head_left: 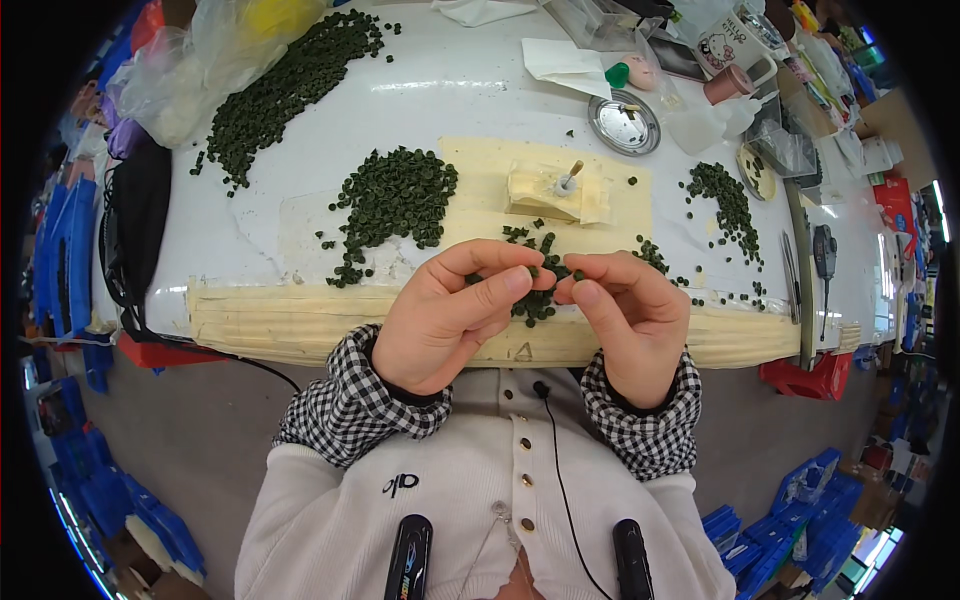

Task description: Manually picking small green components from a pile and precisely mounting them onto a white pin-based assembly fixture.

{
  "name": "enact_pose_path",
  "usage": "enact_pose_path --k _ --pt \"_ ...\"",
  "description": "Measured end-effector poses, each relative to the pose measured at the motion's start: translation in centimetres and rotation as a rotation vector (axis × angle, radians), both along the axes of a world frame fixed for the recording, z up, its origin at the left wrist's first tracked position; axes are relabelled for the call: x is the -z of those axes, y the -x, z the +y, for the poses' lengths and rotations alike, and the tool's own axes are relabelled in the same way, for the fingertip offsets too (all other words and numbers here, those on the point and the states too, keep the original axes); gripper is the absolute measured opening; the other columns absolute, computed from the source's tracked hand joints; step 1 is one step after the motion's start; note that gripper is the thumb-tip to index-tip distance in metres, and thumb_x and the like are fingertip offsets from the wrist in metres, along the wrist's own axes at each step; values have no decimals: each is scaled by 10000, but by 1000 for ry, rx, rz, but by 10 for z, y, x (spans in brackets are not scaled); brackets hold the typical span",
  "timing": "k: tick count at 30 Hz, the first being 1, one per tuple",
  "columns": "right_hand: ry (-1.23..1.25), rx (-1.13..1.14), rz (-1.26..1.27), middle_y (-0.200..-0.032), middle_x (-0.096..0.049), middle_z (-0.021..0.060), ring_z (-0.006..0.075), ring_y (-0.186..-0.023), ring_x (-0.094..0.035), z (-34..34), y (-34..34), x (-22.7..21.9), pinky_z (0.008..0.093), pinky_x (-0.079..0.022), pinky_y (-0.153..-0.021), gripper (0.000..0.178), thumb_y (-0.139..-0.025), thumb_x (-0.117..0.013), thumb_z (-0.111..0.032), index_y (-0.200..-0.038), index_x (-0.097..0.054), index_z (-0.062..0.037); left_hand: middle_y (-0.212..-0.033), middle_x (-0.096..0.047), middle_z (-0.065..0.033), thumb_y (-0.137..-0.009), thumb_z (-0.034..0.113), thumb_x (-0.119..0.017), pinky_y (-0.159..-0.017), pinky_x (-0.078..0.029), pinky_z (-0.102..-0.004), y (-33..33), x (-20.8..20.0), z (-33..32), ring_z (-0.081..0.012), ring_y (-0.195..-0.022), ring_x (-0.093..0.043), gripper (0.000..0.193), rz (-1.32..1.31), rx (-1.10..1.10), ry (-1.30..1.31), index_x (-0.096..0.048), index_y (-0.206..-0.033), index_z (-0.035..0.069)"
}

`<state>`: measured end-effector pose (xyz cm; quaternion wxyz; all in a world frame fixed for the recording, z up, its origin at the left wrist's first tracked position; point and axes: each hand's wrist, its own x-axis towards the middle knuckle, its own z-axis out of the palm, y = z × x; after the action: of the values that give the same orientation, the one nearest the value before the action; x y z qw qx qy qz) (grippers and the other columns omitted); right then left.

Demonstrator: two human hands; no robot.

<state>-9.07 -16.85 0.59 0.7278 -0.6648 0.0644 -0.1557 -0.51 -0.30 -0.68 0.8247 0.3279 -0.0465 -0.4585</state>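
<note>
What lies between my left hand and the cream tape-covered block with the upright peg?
The head view shows loosely clustered small dark green pieces between your left hand and that block.

Small parts [400,200] — dark green (checked cuffs [645,430])

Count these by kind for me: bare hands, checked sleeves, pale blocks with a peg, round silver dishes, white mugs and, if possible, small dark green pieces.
Bare hands, left and right: 2
Checked sleeves: 2
Pale block with a peg: 1
Round silver dish: 1
White mug: 1
Total: 7
Small dark green pieces: too many to count, so left out.
</note>
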Motion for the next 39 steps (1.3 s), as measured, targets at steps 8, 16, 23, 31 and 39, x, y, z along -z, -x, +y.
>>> enact_pose_path --k 8,16,23,31,39 --pt "559 119 -189 -833 -626 94 155 -709 -595 5 -5 -2 245 -477 -624 221 -796 -677 20 -1015 -681 -8 -940 -671 -72 -876 21 -621 -532 -375 -158 1 -2 -1 -16 -639 -491 176 -75 -27 -26 -628 -1052 15" --pt "666 151 -192 -816 -612 97 182 -684 -589 8 -5 -3 257 -480 -594 226 -787 -689 8 -1013 -678 -3 -901 -664 -46 -838 14 -670 -747 -470 -209 7 -7 -6 -73 -809 -575 133 -339 -158 -220 -660 -969 -7" --pt "707 183 -237 -798 -607 94 186 -663 -577 8 -7 2 258 -466 -564 230 -764 -703 15 -993 -680 2 -860 -656 -27 -820 4 -686 -705 -449 -190 7 -6 -6 -49 -772 -542 135 -405 -187 -258 -662 -953 -9" --pt "809 211 -314 -787 -603 93 197 -660 -575 8 -9 3 272 -467 -559 257 -724 -723 27 -976 -675 25 -797 -630 8 -814 -2 -689 -624 -392 -172 7 -3 -6 -20 -687 -456 117 -495 -188 -287 -672 -929 -15" --pt "841 210 -338 -780 -598 96 215 -668 -573 11 -9 4 287 -468 -572 289 -720 -710 42 -1005 -667 36 -802 -639 1 -817 -3 -685 -619 -401 -171 6 -2 -6 -18 -680 -464 116 -501 -204 -283 -675 -932 -17"
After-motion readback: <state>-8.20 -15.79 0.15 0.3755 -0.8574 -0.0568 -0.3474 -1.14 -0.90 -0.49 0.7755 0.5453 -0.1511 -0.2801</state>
